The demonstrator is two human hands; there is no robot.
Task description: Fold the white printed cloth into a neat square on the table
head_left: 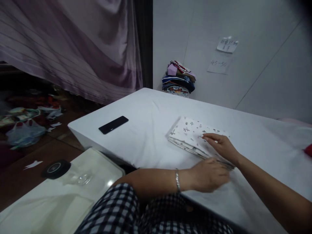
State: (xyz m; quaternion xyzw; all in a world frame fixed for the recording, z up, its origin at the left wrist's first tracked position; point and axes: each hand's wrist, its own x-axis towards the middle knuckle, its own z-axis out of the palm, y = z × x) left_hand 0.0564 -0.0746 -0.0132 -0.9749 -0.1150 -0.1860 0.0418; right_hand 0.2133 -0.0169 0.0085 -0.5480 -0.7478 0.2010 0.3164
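A white cloth with a small grey and brown print (186, 131) lies folded in a layered bundle on the white-covered table (136, 113). My left hand (211, 174), with a silver bracelet at the wrist, is closed at the near right edge of this cloth. Its fingertips are partly hidden and slightly blurred. Over the top of the cloth rests my right hand (223, 146), its fingers stretched out and their tips touching the printed surface. The cloth's near right corner shows between the two hands.
A black phone (113, 124) lies on the table at left. Folded clothes (179, 79) are stacked against the wall. A cream surface (97, 162) at lower left bears a dark round object (56, 169). A plastic bag (25, 133) sits on the floor; a curtain (97, 48) hangs behind.
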